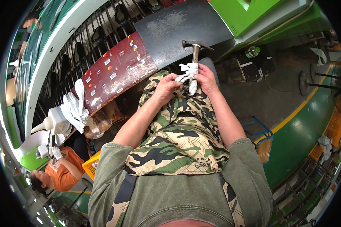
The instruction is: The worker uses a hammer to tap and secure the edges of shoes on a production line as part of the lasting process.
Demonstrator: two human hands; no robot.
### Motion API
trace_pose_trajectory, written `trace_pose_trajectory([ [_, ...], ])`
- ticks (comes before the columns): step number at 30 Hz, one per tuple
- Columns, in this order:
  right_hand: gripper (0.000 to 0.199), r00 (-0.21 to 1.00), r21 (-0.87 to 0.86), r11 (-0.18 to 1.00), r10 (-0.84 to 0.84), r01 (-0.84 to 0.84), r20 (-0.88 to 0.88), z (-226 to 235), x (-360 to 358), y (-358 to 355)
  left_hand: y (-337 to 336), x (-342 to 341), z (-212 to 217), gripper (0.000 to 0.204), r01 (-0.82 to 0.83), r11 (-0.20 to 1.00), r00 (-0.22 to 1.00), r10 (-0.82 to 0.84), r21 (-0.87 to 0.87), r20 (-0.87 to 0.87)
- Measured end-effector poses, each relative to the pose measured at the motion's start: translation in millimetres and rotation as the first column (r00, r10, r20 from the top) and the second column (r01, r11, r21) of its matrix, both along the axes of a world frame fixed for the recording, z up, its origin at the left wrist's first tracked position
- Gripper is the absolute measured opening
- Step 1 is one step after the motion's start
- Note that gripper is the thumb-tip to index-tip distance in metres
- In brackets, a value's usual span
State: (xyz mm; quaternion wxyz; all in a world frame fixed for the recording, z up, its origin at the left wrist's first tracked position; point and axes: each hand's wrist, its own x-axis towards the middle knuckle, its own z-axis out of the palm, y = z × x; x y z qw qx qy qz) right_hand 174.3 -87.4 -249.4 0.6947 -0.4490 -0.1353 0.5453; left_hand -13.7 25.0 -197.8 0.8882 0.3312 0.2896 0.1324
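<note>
A hammer [195, 56] with a metal head and a wooden handle points away from me above my lap. White cloth [193, 69] is wrapped and knotted around its handle, and the lower end of the handle is bound in it too. My left hand [166, 90] is closed, pinching a loose end of this cloth on the left side. On the other side, my right hand [207, 80] has its thumb and fingers closed on the cloth at the knot. Beneath both hands lies my camouflage apron [178, 140].
A dark worktop [182, 28] and a red printed board [115, 70] lie ahead. White gloves [75, 109] and a white bottle [57, 120] sit at the left, near a co-worker in an orange shirt [66, 170]. Dark shoe-like pieces [98, 34] line the rack. A blue-framed stool [264, 145] stands right.
</note>
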Motion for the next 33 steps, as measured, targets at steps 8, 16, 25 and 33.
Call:
trace_pose_trajectory([
  [8, 0.066, 0.998, -0.061, 0.997, -0.054, 0.057, 0.044, 4, -8, 1, -4, 2, 5, 0.012, -0.165, 0.986, 0.983, 0.165, -0.013, 0.077],
  [16, 0.062, 0.974, -0.135, 0.986, -0.071, 0.101, 0.215, 14, -19, 5, -11, -2, 4, 0.020, 0.208, 0.919, 0.977, -0.180, 0.336, -0.114],
  [25, 0.031, 0.708, -0.507, 0.857, 0.301, 0.092, 0.638, 63, -25, -21, -19, 0, 24, 0.032, 0.430, 0.424, 0.896, -0.311, 0.797, -0.318],
  [33, 0.020, 0.604, -0.575, 0.817, 0.433, 0.050, 0.669, 61, -27, -25, -31, -2, 45, 0.035, 0.492, 0.149, 0.847, -0.307, 0.858, -0.433],
])
